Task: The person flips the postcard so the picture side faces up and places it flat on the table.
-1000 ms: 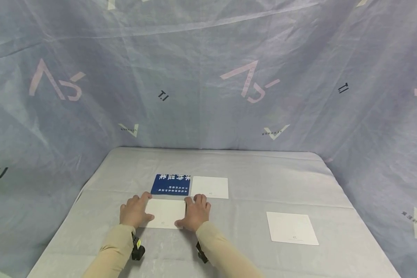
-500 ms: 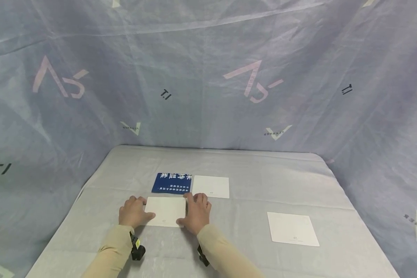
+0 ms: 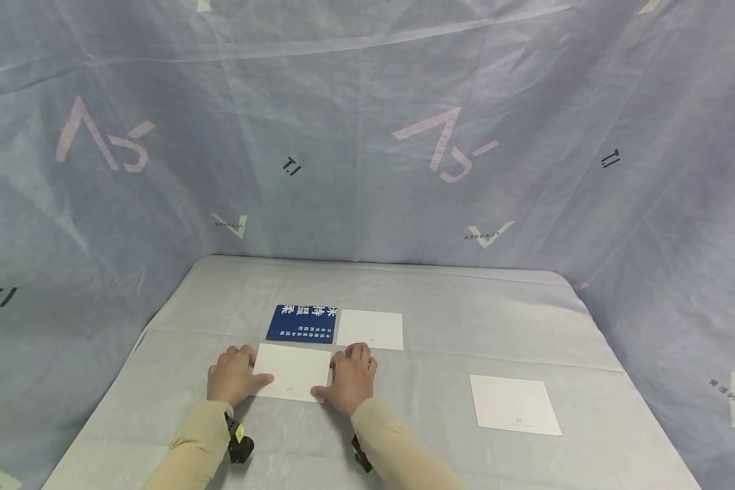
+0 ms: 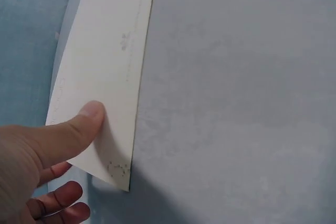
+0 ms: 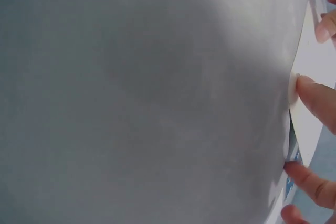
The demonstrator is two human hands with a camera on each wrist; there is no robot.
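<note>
A white card [image 3: 294, 367] with a small printed mark lies between both hands in the head view. My left hand [image 3: 233, 378] pinches its left end, thumb on top and fingers at and beneath the edge. At the right end, my right hand [image 3: 350, 381] holds the card, its thumb [image 5: 315, 98] on the near edge and the other fingers curled by the side. Light shows beneath the card's edge in the left wrist view, where a shadow falls on the cloth. Right behind it lie a blue card [image 3: 302, 324] with white characters and another white card [image 3: 370, 329], side by side.
A third white card [image 3: 516, 405] lies apart on the right of the table. Pale grey cloth covers the table [image 3: 429, 449]. Blue-grey printed fabric [image 3: 355, 136] hangs behind and at both sides.
The held white card has turned slightly clockwise, its right end nearer me. My right fingers have shifted a little right, from its far corner to its side. The other cards stay put.
</note>
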